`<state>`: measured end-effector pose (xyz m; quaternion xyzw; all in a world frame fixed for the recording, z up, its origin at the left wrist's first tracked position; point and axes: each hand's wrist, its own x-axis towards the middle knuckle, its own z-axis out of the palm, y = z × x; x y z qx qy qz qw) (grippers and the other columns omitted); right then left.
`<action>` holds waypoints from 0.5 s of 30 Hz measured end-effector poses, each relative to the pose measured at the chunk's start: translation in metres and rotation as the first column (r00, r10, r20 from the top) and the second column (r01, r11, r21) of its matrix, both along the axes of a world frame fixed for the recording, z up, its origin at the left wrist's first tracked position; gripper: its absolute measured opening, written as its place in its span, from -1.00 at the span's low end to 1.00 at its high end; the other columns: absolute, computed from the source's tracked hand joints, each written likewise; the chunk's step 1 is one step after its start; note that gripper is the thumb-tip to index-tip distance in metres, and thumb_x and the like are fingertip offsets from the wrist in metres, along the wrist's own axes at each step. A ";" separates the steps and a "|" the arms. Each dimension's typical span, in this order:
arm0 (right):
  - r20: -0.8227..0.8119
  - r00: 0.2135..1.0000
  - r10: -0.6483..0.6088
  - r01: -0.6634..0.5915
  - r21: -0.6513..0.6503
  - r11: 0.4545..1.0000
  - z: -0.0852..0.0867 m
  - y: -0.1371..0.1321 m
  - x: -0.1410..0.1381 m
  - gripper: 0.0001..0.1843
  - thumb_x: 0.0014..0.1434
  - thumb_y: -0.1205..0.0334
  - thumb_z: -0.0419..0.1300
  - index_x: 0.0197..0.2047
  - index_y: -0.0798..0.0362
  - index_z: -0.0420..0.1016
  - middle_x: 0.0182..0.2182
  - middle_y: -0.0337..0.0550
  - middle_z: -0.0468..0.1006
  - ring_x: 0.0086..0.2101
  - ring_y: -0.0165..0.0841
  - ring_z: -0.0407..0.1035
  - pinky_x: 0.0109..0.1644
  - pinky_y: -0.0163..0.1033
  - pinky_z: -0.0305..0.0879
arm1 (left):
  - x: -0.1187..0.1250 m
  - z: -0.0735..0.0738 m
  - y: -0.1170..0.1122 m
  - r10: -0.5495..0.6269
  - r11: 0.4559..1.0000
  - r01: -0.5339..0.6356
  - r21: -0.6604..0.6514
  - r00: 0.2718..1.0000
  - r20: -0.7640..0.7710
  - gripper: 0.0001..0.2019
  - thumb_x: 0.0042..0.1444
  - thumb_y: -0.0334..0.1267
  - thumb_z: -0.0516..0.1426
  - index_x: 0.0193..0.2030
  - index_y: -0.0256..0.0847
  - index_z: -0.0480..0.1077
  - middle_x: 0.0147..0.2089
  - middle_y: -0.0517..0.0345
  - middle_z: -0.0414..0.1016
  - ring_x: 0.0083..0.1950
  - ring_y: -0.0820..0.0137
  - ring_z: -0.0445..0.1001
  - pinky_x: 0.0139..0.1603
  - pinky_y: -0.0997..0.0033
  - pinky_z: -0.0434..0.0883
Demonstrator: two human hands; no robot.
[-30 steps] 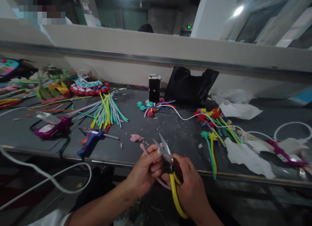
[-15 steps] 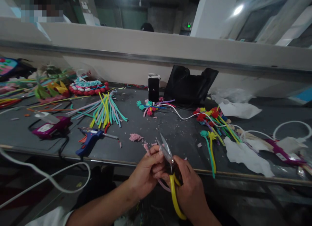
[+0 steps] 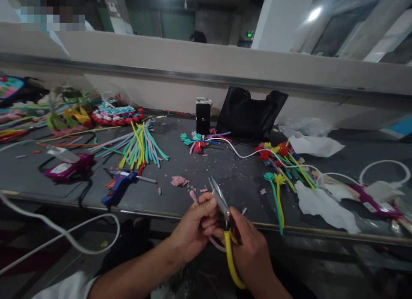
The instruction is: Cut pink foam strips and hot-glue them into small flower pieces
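My right hand [image 3: 252, 247] is wrapped round the yellow handles of a pair of scissors [image 3: 229, 251], whose blades point up and away over the table edge. The blades are almost closed, beside the fingertips of my left hand [image 3: 196, 221]. Between those fingers I pinch a pink pipe cleaner [image 3: 217, 246]; one end pokes up past the knuckles and the other curves down below. Just beyond lies a small heap of pink fuzzy clippings [image 3: 179, 181], with loose bits scattered around it.
A blue glue gun [image 3: 119, 187] and a bundle of pipe cleaners [image 3: 140, 151] lie to the left. Fuzzy flowers [image 3: 199, 142] sit mid-table before a phone [image 3: 203, 118]. More flowers [image 3: 273, 153], torn white paper [image 3: 325, 206] and a white cable [image 3: 240, 155] are to the right.
The scissor blades have come closer together. Both hands stay almost in place, still holding the scissors and the pink pipe cleaner.
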<state>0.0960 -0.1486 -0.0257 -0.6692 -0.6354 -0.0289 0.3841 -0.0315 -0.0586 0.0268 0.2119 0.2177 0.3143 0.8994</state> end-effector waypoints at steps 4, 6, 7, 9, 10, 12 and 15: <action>-0.044 0.999 -0.002 0.004 0.044 0.999 0.007 0.002 -0.001 -0.57 0.26 0.00 0.10 0.07 0.12 0.38 -0.24 0.03 0.62 -0.31 -0.23 0.55 -0.26 -0.24 0.48 | 0.000 0.000 0.001 0.003 1.000 -0.003 0.008 0.999 0.035 -0.69 -0.01 -0.29 0.30 -0.41 -0.23 0.19 -0.58 0.41 -0.04 -0.62 0.66 -0.12 -0.67 0.68 -0.13; -0.099 0.995 -0.023 0.030 0.064 0.998 0.013 0.003 -0.001 -0.55 0.24 -0.06 0.11 0.01 0.11 0.41 -0.33 -0.04 0.62 -0.40 -0.29 0.54 -0.33 -0.29 0.46 | -0.001 0.000 0.002 0.012 1.000 -0.012 0.011 0.999 0.037 -0.73 0.00 -0.30 0.30 -0.36 -0.22 0.23 -0.57 0.41 -0.02 -0.61 0.66 -0.11 -0.67 0.67 -0.13; -0.128 0.991 -0.035 0.044 0.067 0.997 0.017 0.004 0.000 -0.55 0.22 -0.08 0.12 -0.01 0.12 0.42 -0.37 -0.07 0.61 -0.44 -0.31 0.52 -0.36 -0.31 0.44 | -0.002 0.001 0.002 0.019 1.000 -0.020 0.013 0.999 0.031 -0.74 0.00 -0.30 0.30 -0.35 -0.22 0.25 -0.56 0.41 -0.01 -0.61 0.66 -0.11 -0.66 0.66 -0.12; -0.188 0.980 -0.063 0.073 0.047 0.996 0.023 0.005 0.002 -0.56 0.21 -0.09 0.12 -0.04 0.11 0.43 -0.41 -0.12 0.59 -0.48 -0.34 0.50 -0.40 -0.34 0.42 | -0.002 0.001 0.003 0.034 0.999 -0.034 0.024 0.999 -0.004 -0.74 -0.02 -0.30 0.31 -0.33 -0.22 0.27 -0.55 0.41 0.02 -0.61 0.67 -0.12 -0.66 0.65 -0.13; -0.218 0.973 -0.075 0.084 0.029 0.996 0.026 0.006 0.004 -0.57 0.21 -0.08 0.11 -0.05 0.09 0.44 -0.40 -0.13 0.59 -0.48 -0.35 0.49 -0.40 -0.34 0.42 | -0.002 0.002 0.004 0.037 0.999 -0.036 0.038 0.999 -0.029 -0.74 -0.03 -0.30 0.31 -0.34 -0.23 0.27 -0.55 0.41 0.01 -0.61 0.66 -0.13 -0.66 0.64 -0.14; -0.280 0.955 -0.098 0.104 0.005 0.995 0.032 0.007 0.006 -0.61 0.21 -0.06 0.11 -0.07 0.06 0.45 -0.37 -0.14 0.59 -0.46 -0.35 0.50 -0.39 -0.34 0.42 | -0.001 0.002 0.004 0.034 0.996 -0.026 0.087 0.995 -0.093 -0.76 -0.03 -0.28 0.30 -0.36 -0.23 0.28 -0.60 0.43 -0.03 -0.61 0.65 -0.15 -0.65 0.63 -0.15; -0.396 0.912 -0.110 0.117 -0.004 0.993 0.039 0.009 0.006 -0.61 0.16 -0.03 0.16 -0.05 0.05 0.46 -0.37 -0.17 0.57 -0.46 -0.37 0.48 -0.41 -0.36 0.42 | 0.000 0.001 0.003 0.062 0.975 -0.008 0.223 0.970 -0.237 -0.79 0.00 -0.24 0.27 -0.39 -0.24 0.31 -0.64 0.43 -0.04 -0.62 0.63 -0.13 -0.63 0.60 -0.12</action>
